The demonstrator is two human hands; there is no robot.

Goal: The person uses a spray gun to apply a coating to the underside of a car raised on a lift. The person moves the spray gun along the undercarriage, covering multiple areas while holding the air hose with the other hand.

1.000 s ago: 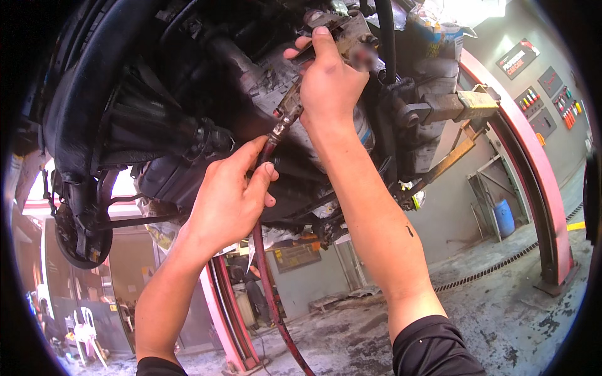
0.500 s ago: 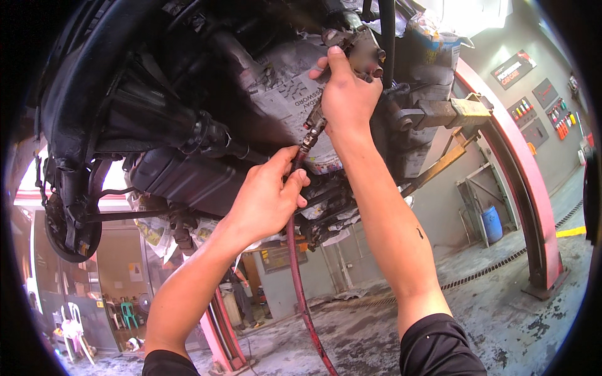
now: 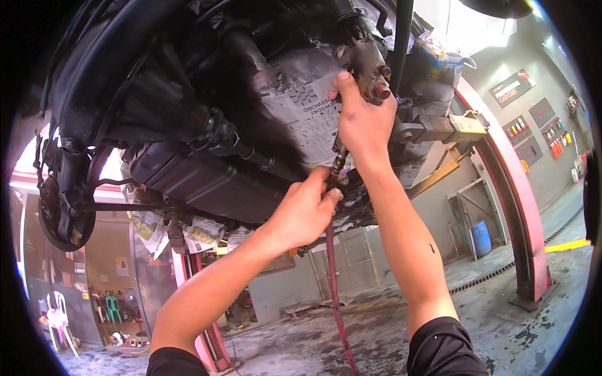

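Observation:
My right hand (image 3: 369,128) is closed around a grimy metal spray gun (image 3: 366,61), raised against the vehicle's underside (image 3: 200,172). Below that fist, a metal coupling (image 3: 339,161) joins the gun to a red hose (image 3: 333,276), which hangs toward the floor. My left hand (image 3: 302,212) grips the hose just under the coupling, fingers curled around it. Glossy black covers the axle and tank-like parts to the left of the gun. Newspaper (image 3: 307,103) masks a section behind my hands, with dark overspray along its edge.
A yellow-tipped lift arm (image 3: 454,128) reaches under the vehicle from the red lift post (image 3: 511,207) at right. A blue drum (image 3: 481,238) stands by the wall. Tool boards (image 3: 555,135) hang farther right. A white chair (image 3: 61,319) is at lower left.
Both hands, the spray gun and the hose have shifted right and a little lower in the picture. Each hand keeps its hold. The view itself has moved slightly.

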